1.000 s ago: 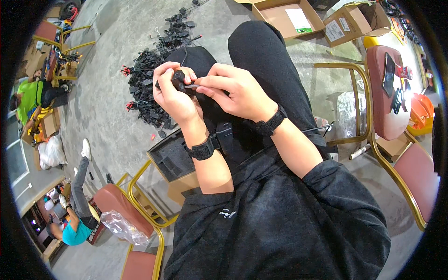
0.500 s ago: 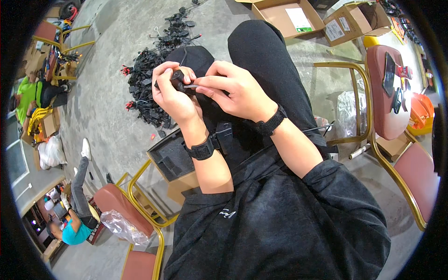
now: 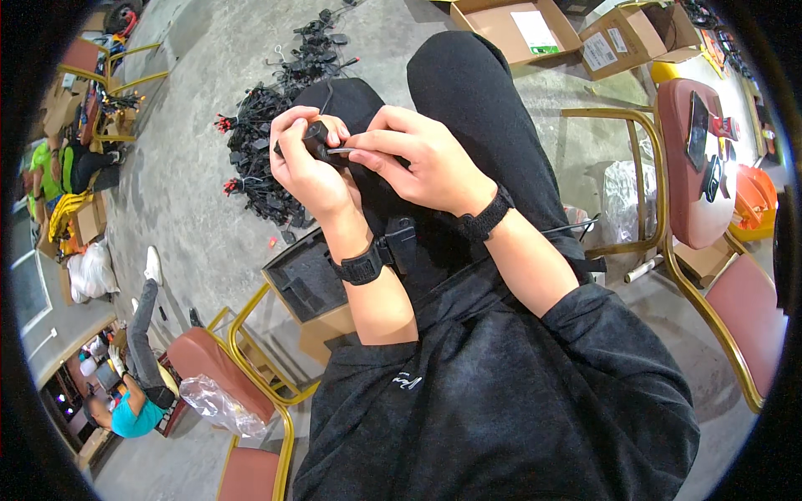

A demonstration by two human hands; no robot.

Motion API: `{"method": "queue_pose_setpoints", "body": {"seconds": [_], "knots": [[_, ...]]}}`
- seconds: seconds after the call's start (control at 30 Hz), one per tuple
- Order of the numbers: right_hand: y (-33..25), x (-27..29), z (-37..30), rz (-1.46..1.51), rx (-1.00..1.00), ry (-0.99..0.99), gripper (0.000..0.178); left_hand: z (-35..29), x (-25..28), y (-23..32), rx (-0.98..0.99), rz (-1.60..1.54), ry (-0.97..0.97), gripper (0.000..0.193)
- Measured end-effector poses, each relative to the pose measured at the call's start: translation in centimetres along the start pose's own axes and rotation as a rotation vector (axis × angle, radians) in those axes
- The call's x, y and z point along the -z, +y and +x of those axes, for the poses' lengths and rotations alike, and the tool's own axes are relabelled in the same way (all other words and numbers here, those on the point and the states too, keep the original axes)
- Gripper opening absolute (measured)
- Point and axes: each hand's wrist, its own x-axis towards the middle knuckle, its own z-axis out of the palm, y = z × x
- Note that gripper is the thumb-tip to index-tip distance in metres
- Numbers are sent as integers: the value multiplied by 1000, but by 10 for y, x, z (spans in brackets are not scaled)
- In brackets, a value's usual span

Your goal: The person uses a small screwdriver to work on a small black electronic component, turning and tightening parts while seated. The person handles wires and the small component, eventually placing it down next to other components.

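Note:
My left hand (image 3: 307, 171) is closed round a small black cylindrical part (image 3: 317, 136), held above my knee. A black cable (image 3: 327, 98) rises beside its top. Between the thumb and fingers of my right hand (image 3: 426, 163) is a thin silvery metal piece (image 3: 339, 151). Its far end meets the black part near my left fingertips; my fingers hide the exact contact.
Beyond my left hand, a heap of black cables with small black boxes and red tips (image 3: 266, 159) lies on the concrete floor. An open carton with a black interior (image 3: 311, 280) stands by my left forearm. Chairs (image 3: 209, 367) flank me; two people work at left.
The black part has turned slightly in my left hand, with the metal piece still against it. At far left, the person in bright green has shifted an arm.

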Motion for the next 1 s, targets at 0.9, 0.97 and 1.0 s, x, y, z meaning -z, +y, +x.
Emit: {"method": "queue_pose_setpoints", "body": {"seconds": [0.9, 0.97, 1.0], "knots": [[-1, 1, 0, 23, -24, -29, 13, 2, 0, -1, 1, -23, 35, 16], [-1, 1, 0, 22, -35, -24, 13, 2, 2, -1, 15, 10, 20, 19], [-2, 1, 0, 15, -42, -32, 14, 2, 1, -1, 13, 9, 23, 19]]}}
